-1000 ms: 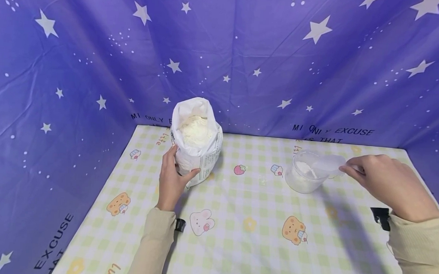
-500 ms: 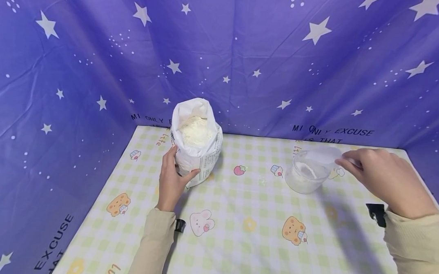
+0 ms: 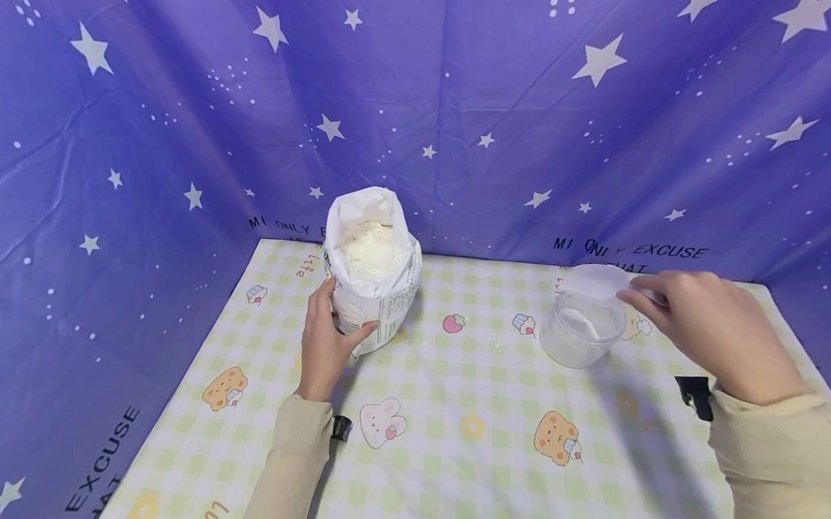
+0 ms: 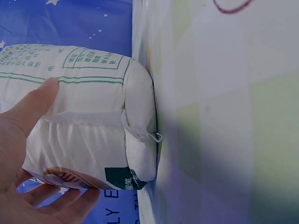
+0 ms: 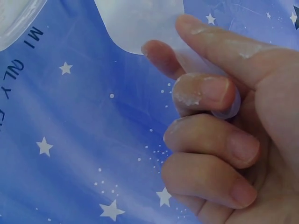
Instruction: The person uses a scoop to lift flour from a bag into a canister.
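An open white bag of flour (image 3: 370,250) stands upright at the table's back left, full of pale powder. My left hand (image 3: 327,337) grips its lower side, thumb on the front and fingers round the other side, as the bag (image 4: 84,93) also shows in the left wrist view. My right hand (image 3: 712,327) pinches the handle of a translucent plastic scoop (image 3: 592,281). The scoop is tilted over the back rim of a clear plastic tub (image 3: 575,344) with some flour in it. White powder coats parts of the right hand's fingers (image 5: 189,95).
A checked cartoon-print cloth (image 3: 448,478) covers the table. Purple star-print curtain (image 3: 462,138) hangs along the back and both sides. A black strap piece (image 3: 695,395) sits at the right wrist, another black piece (image 3: 341,428) at the left.
My right hand has moved left and a little away, carrying the scoop from the tub's right rim to above its back rim. The left hand and bag have stayed put.
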A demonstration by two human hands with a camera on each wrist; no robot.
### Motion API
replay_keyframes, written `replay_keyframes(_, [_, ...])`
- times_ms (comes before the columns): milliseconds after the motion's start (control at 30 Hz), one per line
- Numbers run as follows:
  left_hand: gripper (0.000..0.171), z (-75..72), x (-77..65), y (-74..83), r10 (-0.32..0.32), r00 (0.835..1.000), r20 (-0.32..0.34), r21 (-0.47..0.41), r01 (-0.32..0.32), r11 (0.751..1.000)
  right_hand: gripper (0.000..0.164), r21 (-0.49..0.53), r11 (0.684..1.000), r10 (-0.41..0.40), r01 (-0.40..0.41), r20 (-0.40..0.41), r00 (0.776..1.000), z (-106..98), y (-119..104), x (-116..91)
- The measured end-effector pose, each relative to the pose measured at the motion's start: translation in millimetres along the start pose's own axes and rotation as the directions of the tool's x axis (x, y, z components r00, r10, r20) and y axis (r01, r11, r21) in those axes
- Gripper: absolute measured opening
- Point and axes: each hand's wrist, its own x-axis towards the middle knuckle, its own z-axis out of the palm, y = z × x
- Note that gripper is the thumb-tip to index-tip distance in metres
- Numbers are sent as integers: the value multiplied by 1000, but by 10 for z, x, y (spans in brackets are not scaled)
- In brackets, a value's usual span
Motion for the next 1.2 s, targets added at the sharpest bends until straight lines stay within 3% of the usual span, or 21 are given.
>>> replay_keyframes(1200, [99,-18,5,9,-1,1000,2,4,1,1000,17,53,998,-18,16,27,999,-47,-408,342])
